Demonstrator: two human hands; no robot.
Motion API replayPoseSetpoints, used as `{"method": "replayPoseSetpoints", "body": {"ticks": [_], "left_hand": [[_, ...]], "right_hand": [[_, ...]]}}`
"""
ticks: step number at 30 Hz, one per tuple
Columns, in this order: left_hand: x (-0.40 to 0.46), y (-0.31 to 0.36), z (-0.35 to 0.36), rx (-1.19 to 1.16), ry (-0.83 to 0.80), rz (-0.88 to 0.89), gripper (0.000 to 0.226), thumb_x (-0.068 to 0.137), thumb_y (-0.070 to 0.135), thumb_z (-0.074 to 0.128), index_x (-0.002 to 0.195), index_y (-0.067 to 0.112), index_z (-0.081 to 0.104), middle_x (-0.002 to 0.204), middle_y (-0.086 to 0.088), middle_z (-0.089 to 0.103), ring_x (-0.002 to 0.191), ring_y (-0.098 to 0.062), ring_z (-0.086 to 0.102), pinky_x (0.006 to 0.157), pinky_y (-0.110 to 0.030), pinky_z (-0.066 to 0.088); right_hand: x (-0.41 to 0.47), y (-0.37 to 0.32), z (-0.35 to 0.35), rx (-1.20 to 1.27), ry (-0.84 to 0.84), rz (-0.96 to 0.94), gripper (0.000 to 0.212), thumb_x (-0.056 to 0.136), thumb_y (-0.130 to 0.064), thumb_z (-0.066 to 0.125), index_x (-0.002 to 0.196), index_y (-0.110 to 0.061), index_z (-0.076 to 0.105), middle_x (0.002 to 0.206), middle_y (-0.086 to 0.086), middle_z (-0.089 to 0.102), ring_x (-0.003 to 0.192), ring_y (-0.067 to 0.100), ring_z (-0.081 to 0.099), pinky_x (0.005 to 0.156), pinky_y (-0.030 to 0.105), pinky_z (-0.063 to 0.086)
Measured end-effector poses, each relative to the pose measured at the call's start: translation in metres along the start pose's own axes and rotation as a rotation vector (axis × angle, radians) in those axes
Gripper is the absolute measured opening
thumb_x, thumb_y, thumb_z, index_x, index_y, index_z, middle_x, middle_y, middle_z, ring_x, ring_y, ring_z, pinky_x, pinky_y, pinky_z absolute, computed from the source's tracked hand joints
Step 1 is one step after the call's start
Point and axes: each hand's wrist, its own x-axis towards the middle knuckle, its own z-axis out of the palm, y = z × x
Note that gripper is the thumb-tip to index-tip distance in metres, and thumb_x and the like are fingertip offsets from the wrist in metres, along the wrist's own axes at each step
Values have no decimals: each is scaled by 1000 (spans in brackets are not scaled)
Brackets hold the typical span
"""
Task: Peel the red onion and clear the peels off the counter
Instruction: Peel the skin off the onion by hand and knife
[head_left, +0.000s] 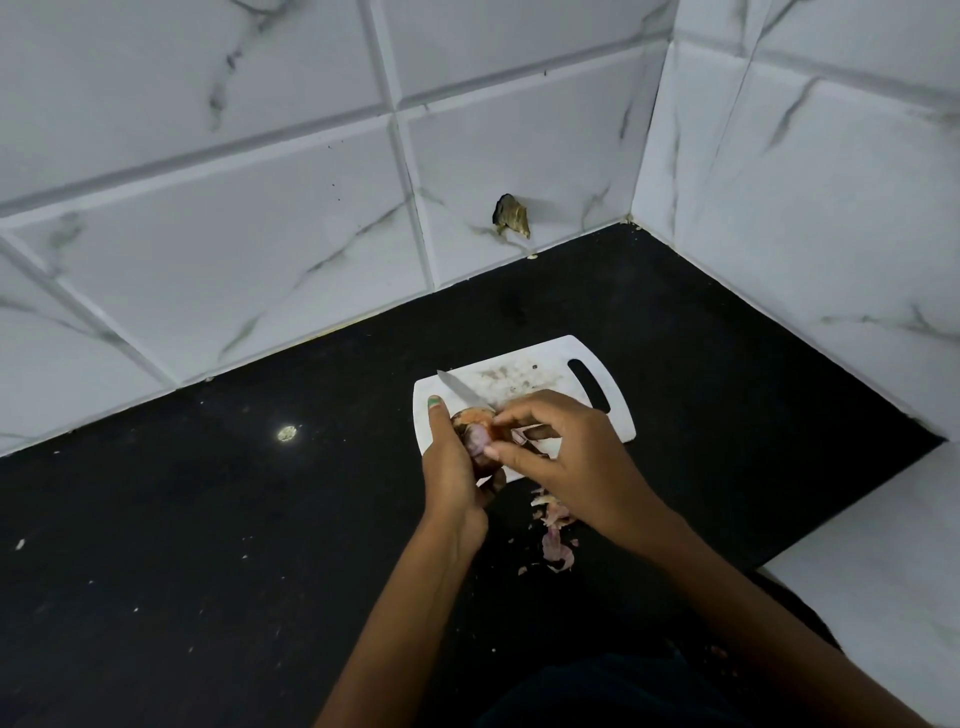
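Left hand (453, 462) fingers curl round the small red onion (475, 431), steadying it over the white plastic cutting board's (524, 384) near edge. Right hand (563, 447) fingertips pinch its skin; loose purple peels (556, 530) lie on the black counter (208, 519).

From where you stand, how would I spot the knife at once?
Find the black counter and the white cutting board lying on it near the tiled corner. The knife lies on the board's left part, just beyond the hands; its slim, silvery pointed blade is the only metal thing there.
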Motion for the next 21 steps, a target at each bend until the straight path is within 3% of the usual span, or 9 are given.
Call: {"method": "replayPoseSetpoints", "body": {"ticks": [2,5,11,17,21], "left_hand": [[0,0,1,-23,-1,-11,55,98,55,32,72,16,60,56,2,63,59,-14,53,57,-27,39],[0,0,3,-56,12,-26,52,97,56,34,80,17,63,71,0,68,66,-13,58,60,-27,44],[0,-2,5,-62,74,15,47,97,54,37,84,17,64,82,-4,69,73,-15,62,64,-29,48],[-3,-3,6,-51,58,21,45,98,53,36,90,18,64,87,-3,71,78,-18,65,68,-32,48],[-4,-1,8,-79,70,18,43,98,51,37,86,18,62,76,-1,68,70,-14,63,62,-29,48]], "right_hand": [[-1,2,6,-55,59,-65,20,78,-21,74,96,-11,70,98,-3,68,94,6,62,81,21,51],[1,5,12,-80,165,-132,13,79,-15,71,89,-7,71,94,2,70,90,6,64,80,25,53],[3,6,18,-161,180,-160,18,87,-22,55,86,-7,65,91,1,64,87,13,61,75,29,52],[5,10,24,-68,139,19,6,92,-11,50,91,-10,56,96,-3,51,92,11,52,80,19,44],[4,9,16,163,172,240,7,94,-13,53,92,-16,59,89,-5,61,83,0,58,72,14,47]]}}
